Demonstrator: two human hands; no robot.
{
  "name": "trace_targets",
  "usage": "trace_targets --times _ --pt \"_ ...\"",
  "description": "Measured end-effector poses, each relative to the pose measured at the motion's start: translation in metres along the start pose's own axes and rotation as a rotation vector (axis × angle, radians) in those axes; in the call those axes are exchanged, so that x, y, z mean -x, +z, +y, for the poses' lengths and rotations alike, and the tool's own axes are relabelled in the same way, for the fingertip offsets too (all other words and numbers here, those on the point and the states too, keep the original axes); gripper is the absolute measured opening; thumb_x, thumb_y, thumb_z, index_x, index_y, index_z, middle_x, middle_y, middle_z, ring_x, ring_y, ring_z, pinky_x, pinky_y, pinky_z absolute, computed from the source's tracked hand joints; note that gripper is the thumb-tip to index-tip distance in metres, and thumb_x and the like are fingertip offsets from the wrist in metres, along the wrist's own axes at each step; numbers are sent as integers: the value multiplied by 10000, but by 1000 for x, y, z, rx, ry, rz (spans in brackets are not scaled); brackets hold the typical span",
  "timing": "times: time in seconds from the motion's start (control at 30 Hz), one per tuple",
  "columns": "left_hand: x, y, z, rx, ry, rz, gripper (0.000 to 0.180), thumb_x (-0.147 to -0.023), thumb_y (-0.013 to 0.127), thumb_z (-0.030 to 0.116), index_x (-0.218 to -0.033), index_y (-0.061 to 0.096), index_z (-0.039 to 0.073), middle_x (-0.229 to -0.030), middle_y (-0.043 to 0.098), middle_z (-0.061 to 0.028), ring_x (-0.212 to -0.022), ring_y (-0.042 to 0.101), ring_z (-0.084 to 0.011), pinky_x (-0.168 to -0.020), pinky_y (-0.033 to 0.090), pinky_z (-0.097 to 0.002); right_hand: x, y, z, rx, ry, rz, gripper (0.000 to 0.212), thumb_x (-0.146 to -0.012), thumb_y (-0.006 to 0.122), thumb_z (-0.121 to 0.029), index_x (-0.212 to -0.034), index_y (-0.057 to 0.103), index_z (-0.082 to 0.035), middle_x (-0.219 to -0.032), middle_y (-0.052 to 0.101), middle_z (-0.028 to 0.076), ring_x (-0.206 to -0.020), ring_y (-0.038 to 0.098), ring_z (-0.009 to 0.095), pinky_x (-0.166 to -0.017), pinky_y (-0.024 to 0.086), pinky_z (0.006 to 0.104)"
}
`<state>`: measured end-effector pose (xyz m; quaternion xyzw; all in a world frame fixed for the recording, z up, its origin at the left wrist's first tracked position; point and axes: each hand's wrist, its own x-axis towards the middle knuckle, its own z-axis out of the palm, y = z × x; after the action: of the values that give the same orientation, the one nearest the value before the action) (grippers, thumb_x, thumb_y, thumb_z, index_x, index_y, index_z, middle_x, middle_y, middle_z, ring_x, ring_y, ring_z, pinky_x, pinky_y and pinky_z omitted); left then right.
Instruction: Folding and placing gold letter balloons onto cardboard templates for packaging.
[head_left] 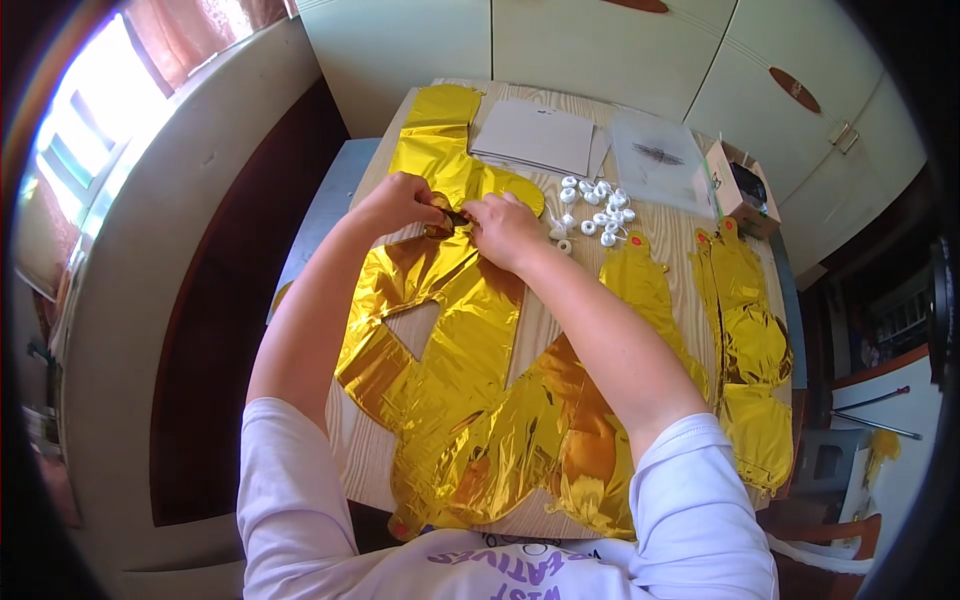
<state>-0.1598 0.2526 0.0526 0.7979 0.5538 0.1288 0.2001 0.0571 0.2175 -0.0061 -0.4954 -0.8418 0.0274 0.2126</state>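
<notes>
A flat, uninflated gold foil balloon (465,350) lies wrinkled across the table in front of me. At its far part my left hand (398,205) pinches a gathered, dark-looking fold of the foil. Close beside it, my right hand (505,228) grips the same gathered spot with bent fingers. The fingertips of both hands nearly meet there, and the exact fold between them is partly hidden. Beyond the hands, more flat gold foil (435,130) reaches toward the table's far left corner; whether it is the same balloon I cannot tell.
Several small white spools of string (590,205) lie right of my right hand. Grey sheets (535,138), a clear plastic bag (655,160) and an open cardboard box (738,205) sit at the back. Another gold foil balloon (755,350) lies along the right edge of the wooden table (685,255).
</notes>
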Motion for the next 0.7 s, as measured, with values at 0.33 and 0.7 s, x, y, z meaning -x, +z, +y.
trace_targets --times 0.33,0.7 --pt "-19 7 -13 267 68 103 238 -889 742 218 -950 712 -10 -819 719 -121 -756 676 -161 -689 529 -317 9 -5 -27 291 -131 71 409 -915 522 -128 -1314 604 -166 -1212 584 149 -1102 577 325 -960 424 454" --pt "-23 11 11 238 136 339 181 -971 630 149 -1086 599 13 -908 719 -123 -690 709 -227 -710 550 -347 -5 18 -39 326 -151 152 149 -823 613 -128 -884 731 -60 -1043 586 116 -1044 522 297 -935 406 431"
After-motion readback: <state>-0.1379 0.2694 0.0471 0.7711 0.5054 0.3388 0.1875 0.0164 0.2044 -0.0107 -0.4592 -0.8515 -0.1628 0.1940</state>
